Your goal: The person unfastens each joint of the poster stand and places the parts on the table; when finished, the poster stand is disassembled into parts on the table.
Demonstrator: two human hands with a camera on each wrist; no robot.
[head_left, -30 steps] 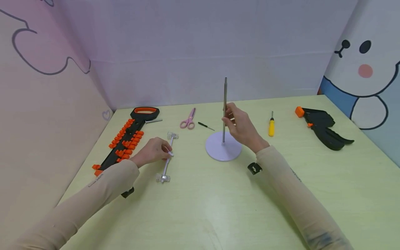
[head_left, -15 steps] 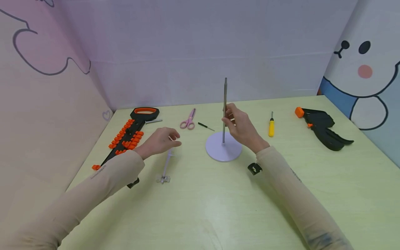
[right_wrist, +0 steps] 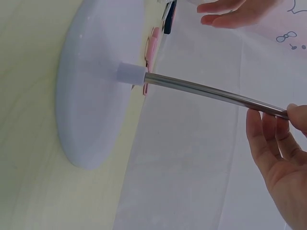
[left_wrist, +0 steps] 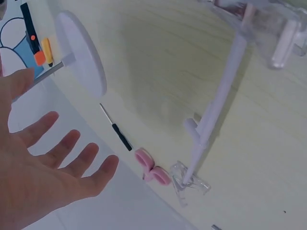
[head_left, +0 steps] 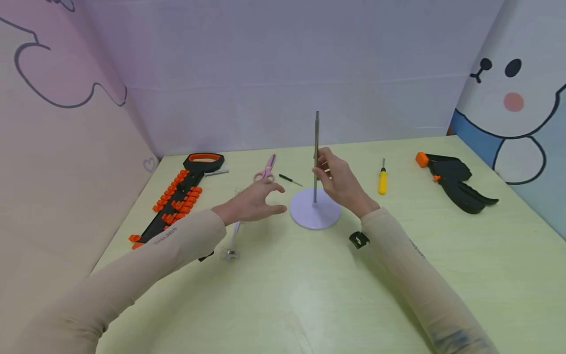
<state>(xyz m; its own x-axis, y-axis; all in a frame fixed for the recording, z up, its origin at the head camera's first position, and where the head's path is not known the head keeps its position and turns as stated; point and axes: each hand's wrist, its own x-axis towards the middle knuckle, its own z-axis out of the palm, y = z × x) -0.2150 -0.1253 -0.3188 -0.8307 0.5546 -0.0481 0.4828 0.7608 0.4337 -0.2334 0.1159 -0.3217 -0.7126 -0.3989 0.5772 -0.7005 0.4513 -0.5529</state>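
While my right hand pinches the thin steel rod standing upright in its round base mid-table and my left hand hovers open beside it, I judge the stand stiff, light, slippery, best held low on the rod.

Scissors, yellow screwdriver – black clamp
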